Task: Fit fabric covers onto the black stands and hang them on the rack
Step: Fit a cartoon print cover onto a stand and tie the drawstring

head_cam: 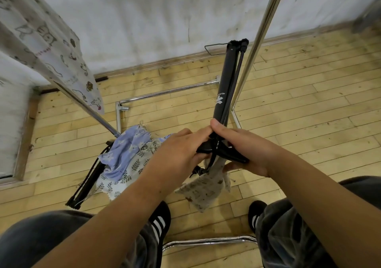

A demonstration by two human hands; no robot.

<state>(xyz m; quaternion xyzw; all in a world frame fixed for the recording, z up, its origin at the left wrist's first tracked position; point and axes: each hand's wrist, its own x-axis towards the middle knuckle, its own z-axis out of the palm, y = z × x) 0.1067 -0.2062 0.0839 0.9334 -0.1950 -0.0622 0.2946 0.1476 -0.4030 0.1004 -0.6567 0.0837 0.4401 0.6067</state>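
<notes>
I hold a folded black stand (225,82) pointing away from me, with a wire hook at its far end. My right hand (245,150) grips its lower part, thumb laid along the tube. My left hand (177,152) grips the stand's near end from the left. A beige printed fabric cover (206,187) hangs bunched below both hands. On the floor to the left lies another black stand (90,177) under a blue floral cover (123,154) and a white leaf-print cover (127,171). A covered stand with cartoon-print fabric (51,41) hangs at upper left.
The chrome rack has an upright pole (261,33) right of the held stand, a slanted pole (82,103) at left and base bars (165,92) on the wooden floor. A chrome bar (208,243) lies between my shoes. A dirty white wall stands behind.
</notes>
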